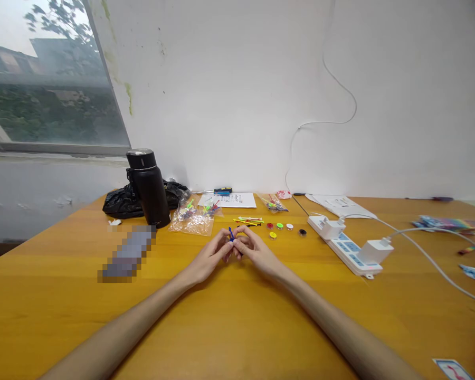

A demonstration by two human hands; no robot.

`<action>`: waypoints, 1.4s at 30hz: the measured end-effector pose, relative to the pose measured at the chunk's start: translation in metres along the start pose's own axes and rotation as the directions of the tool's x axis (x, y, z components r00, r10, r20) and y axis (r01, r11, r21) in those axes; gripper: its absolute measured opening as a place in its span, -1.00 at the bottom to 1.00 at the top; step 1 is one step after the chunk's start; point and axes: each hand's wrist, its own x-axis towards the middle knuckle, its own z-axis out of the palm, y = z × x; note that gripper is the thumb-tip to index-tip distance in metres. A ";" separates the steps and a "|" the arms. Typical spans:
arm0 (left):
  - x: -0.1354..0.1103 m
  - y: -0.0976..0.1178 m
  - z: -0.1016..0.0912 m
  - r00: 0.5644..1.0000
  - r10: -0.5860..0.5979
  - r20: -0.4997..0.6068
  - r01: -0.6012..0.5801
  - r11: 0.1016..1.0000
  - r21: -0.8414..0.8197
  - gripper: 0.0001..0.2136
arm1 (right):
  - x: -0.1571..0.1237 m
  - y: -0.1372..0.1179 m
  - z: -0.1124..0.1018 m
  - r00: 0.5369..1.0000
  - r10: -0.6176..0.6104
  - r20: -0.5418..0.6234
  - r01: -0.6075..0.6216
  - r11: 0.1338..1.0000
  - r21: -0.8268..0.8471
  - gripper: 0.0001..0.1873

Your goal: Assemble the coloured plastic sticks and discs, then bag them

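Head view, looking down at a wooden table (229, 327): both bare hands meet around the middle, left hand (210, 256) and right hand (257, 254), fingers curled in, thumbs and fingertips pinched close together around a small blue piece (231, 234) with a pointed tip poking up between them. Can't tell which hand has the firmer hold. Just beyond the fingers there's a little pile of coloured sticks (248, 221), mostly yellow, and to the right of it some small discs: a red disc (269, 226), green disc (279, 226), white disc (289, 226), yellow disc (273, 236) and black disc (303, 232). Writing-wise, the printed sheet (243, 200) under the screwdriver (223, 191) clearly has dark characters and figures on it, but they're too tiny to read, same deal with the folded paper (342, 206) behind the power strip (346, 248). That strip has blue markings round its sockets and two white adapters plugged in. Over on the right, the rainbow-coloured packets (447, 224) are too blurry to make out any lettering, and the corner card (453, 369) shows a blue border with a pinkish-red picture. On the left, a black bottle (148, 192) stands upright beside clear plastic bags (196, 224) of colourful bits.
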 end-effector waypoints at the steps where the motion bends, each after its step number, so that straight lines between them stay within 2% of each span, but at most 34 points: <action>1: 0.000 0.001 -0.001 1.000 0.004 -0.010 -0.004 1.000 0.020 -0.70 | 0.000 -0.002 0.000 1.000 0.009 0.021 -0.009 1.000 0.022 -0.61; 3: 0.000 0.002 -0.003 1.000 0.014 -0.021 -0.013 0.999 0.040 -0.70 | 0.001 -0.005 0.001 0.998 0.027 0.053 -0.031 0.997 0.065 -0.57; 7: 0.000 0.001 -0.005 0.999 0.014 -0.037 -0.013 1.000 0.027 -0.69 | 0.002 -0.006 0.003 0.998 0.040 0.040 -0.043 0.996 0.080 -0.53; 16: -0.003 0.006 -0.001 0.999 0.023 0.033 -0.025 0.999 0.041 -0.70 | 0.001 -0.001 0.001 0.998 0.023 0.055 -0.028 0.995 0.098 -0.63; 22: -0.004 0.013 0.000 0.996 0.063 0.057 -0.067 0.995 0.069 -0.70 | 0.002 0.001 0.007 1.000 -0.013 -0.014 0.014 0.999 0.048 -0.63; 28: -0.006 0.017 0.004 0.996 0.058 -0.062 -0.049 0.988 0.148 -0.69 | 0.003 0.006 0.015 0.989 -0.087 -0.116 0.090 0.996 0.022 -0.65; 33: -0.001 0.006 -0.010 0.971 0.017 -0.237 0.017 0.990 0.141 -0.70 | -0.004 -0.010 0.029 0.990 -0.130 -0.060 0.128 0.991 -0.040 -0.71; 35: 0.003 0.002 -0.015 0.966 0.011 -0.257 0.011 0.996 0.086 -0.71 | -0.006 -0.016 0.033 0.992 -0.116 -0.040 0.115 0.993 -0.036 -0.74; 37: 0.006 -0.002 -0.015 0.972 -0.063 -0.224 0.045 0.995 -0.086 -0.72 | -0.005 -0.017 0.033 0.992 -0.111 -0.055 0.107 0.991 -0.078 -0.75; 40: 0.010 -0.010 -0.011 0.963 -0.250 -0.099 0.192 0.898 -0.396 -0.76 | -0.002 -0.006 0.021 0.979 -0.132 -0.157 0.094 0.968 -0.232 -0.73; 42: 0.011 -0.014 -0.009 0.945 -0.324 -0.055 0.260 0.840 -0.476 -0.77 | 0.001 0.004 0.010 0.962 -0.144 -0.231 0.075 0.956 -0.285 -0.70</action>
